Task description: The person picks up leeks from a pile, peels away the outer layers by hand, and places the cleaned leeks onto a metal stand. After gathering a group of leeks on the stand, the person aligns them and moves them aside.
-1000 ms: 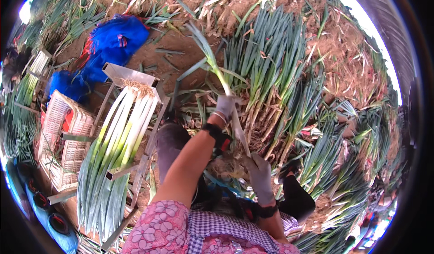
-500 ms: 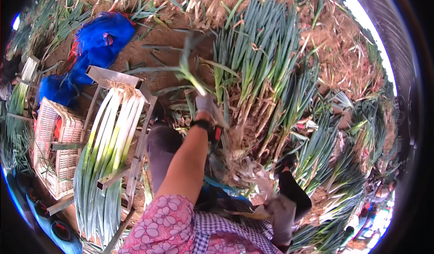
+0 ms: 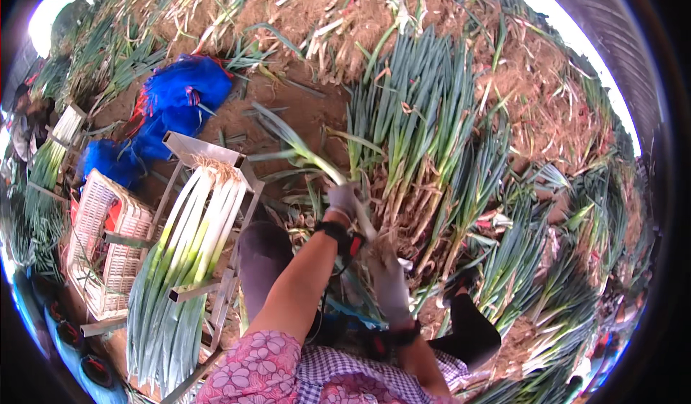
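My left hand [image 3: 343, 201], in a grey glove, is closed round the white stalk of a single green onion [image 3: 317, 161]. Its green leaves point up and to the left, while the pale lower end slants down toward my right hand [image 3: 389, 285]. That hand, also gloved, is at the root end, and its fingers are smeared by motion, so their grip is unclear. Just right of both hands lies a large pile of untrimmed green onions [image 3: 414, 109] with brown, dry outer skins. To my left, a metal rack [image 3: 205, 147] holds a bundle of cleaned green onions [image 3: 188, 238], roots at the top.
A cream plastic basket [image 3: 108, 249] stands left of the rack, with blue netting [image 3: 173, 105] beyond it. Peeled skins and roots [image 3: 547, 109] are heaped at the back and right. Farther left is another loaded rack [image 3: 61, 138]. My knees flank the work spot.
My right hand has come up and left from near my lap to the onion's root end. The left hand has shifted slightly down and right in view, still holding the onion.
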A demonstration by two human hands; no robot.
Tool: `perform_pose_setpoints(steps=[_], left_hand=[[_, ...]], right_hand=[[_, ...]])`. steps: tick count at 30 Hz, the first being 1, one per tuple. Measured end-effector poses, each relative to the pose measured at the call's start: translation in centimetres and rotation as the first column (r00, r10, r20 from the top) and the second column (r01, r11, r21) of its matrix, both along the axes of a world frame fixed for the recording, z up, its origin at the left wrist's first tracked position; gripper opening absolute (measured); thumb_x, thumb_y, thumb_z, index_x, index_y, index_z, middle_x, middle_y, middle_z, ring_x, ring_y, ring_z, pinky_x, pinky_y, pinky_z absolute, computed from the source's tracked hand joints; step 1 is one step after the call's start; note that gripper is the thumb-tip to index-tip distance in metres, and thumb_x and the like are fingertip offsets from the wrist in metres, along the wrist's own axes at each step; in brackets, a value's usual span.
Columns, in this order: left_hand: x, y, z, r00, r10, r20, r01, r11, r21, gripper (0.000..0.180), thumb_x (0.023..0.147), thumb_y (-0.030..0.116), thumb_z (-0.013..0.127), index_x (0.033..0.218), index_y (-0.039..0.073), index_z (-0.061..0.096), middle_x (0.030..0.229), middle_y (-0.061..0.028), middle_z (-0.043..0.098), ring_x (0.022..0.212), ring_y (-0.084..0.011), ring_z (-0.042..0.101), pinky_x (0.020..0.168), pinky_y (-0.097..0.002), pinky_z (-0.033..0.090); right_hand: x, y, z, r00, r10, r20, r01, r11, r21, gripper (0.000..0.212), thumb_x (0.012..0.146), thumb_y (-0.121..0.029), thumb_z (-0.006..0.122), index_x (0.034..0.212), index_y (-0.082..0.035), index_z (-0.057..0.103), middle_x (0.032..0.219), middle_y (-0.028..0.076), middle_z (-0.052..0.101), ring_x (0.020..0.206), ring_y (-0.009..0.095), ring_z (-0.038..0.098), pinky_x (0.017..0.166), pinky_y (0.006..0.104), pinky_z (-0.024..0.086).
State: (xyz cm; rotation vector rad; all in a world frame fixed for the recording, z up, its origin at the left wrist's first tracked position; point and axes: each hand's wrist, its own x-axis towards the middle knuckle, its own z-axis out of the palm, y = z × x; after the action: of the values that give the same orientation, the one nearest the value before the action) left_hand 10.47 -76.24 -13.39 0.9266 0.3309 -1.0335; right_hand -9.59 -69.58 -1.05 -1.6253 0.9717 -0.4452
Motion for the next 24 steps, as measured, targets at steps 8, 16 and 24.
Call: perform_pose_setpoints(steps=[8,16,24], left_hand=[[-2.9,-4.8,2.2,0.990,-0.019,-0.139,0.030,0.996,0.079,0.005,0.083,0.003,0.055,0.081,0.006,0.052,0.065,-0.0053,0.047,0.061,-0.0214,0.050,0.069,-0.0439,0.053],[-12.4,-3.9,15.5,0.905,-0.374,-0.202,0.111,0.667,-0.737,0.034,0.087,0.033,0.064,0.109,0.007,0.059,0.083,-0.0043,0.056,0.088,-0.0193,0.053,0.091,-0.0443,0.043],[-11.0,4.4,22.7,0.283,-0.042,0.958,0.854,0.467,-0.232,0.025,0.091,0.010,0.052,0.113,0.004,0.062,0.108,-0.0112,0.064,0.094,-0.0185,0.062,0.088,-0.0277,0.050]], right_hand=[[-15.9,1.6,1.3,0.958,-0.016,-0.286,-0.105,0.910,-0.402,0.049,0.084,-0.009,0.059,0.131,0.003,0.048,0.097,0.005,0.060,0.075,0.010,0.053,0.065,0.0223,0.045],[-3.1,-7.6,-6.5,0.900,-0.067,0.431,-0.043,0.970,0.241,0.076,0.081,-0.019,0.062,0.145,-0.006,0.023,0.129,0.017,0.051,0.112,0.031,0.055,0.090,0.0400,0.048],[-5.7,-13.1,0.8,0.383,-0.199,0.902,-0.104,0.961,0.256,0.036,0.087,-0.012,0.058,0.121,-0.004,0.048,0.114,0.011,0.056,0.099,0.025,0.058,0.091,0.0387,0.047]])
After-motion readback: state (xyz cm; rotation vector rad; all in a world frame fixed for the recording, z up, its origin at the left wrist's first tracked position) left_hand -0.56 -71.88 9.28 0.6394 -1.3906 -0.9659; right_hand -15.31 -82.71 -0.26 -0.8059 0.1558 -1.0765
